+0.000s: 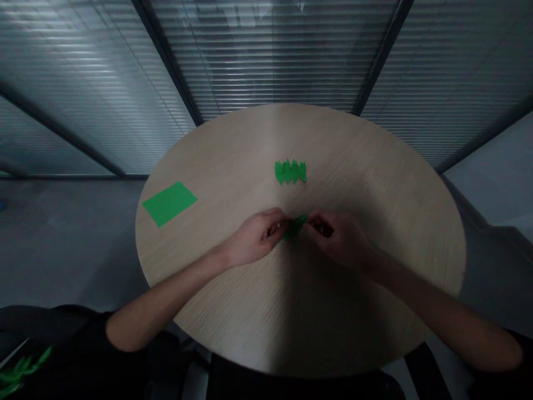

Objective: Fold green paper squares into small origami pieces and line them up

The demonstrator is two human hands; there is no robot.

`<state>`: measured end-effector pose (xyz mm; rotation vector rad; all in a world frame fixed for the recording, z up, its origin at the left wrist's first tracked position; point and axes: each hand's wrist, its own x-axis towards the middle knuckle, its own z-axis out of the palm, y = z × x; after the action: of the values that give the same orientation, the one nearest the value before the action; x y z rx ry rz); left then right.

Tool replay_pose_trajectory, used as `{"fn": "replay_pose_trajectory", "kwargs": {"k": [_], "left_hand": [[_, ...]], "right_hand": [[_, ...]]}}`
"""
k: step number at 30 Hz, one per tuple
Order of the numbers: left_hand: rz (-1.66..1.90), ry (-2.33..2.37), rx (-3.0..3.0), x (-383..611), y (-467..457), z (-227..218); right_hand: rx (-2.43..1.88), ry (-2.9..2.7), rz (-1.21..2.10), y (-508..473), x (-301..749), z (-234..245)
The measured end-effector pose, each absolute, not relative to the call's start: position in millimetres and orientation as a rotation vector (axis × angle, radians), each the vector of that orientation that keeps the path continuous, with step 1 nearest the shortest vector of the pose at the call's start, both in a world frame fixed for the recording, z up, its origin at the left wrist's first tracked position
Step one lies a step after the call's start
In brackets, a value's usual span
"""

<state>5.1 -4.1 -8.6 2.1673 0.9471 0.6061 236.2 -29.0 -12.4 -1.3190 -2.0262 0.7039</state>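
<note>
A small folded piece of green paper [296, 225] sits between both hands at the middle of the round wooden table [375, 233]. My left hand [256, 238] pinches its left end with curled fingers. My right hand [337, 236] pinches its right end, fingers closed. Farther back on the table lies a row of folded green paper pieces [290, 171], set side by side and untouched. A flat green sheet of paper [169, 203] lies near the table's left edge.
Glass walls with horizontal blinds [266, 50] stand behind the table. More green folded paper [19, 369] shows at the bottom left, off the table. Grey floor surrounds the table on both sides.
</note>
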Motion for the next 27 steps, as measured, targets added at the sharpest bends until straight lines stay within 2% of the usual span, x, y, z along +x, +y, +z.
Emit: {"fn": "replay_pose_trajectory", "kwargs": {"k": [3,7,15,20,27], "left_hand": [[0.511,0.95,2.403,1,-3,-7],[0.502,0.956,2.524,-2,-3,-11],[0.642,0.848,2.668,-5,-4,-19],[0.611,0.695,2.766,-13,-9,-16],[0.608,0.723,2.705,-14,-12,-15]], "right_hand": [[-1.252,-2.056,0.316,-31,240,-16],[-1.054,-2.262,0.147,-31,240,-22],[-0.821,-2.453,0.14,-26,239,-33],[-0.829,-2.511,0.11,-30,241,-30],[-0.922,-2.537,0.142,-31,238,-24]]}}
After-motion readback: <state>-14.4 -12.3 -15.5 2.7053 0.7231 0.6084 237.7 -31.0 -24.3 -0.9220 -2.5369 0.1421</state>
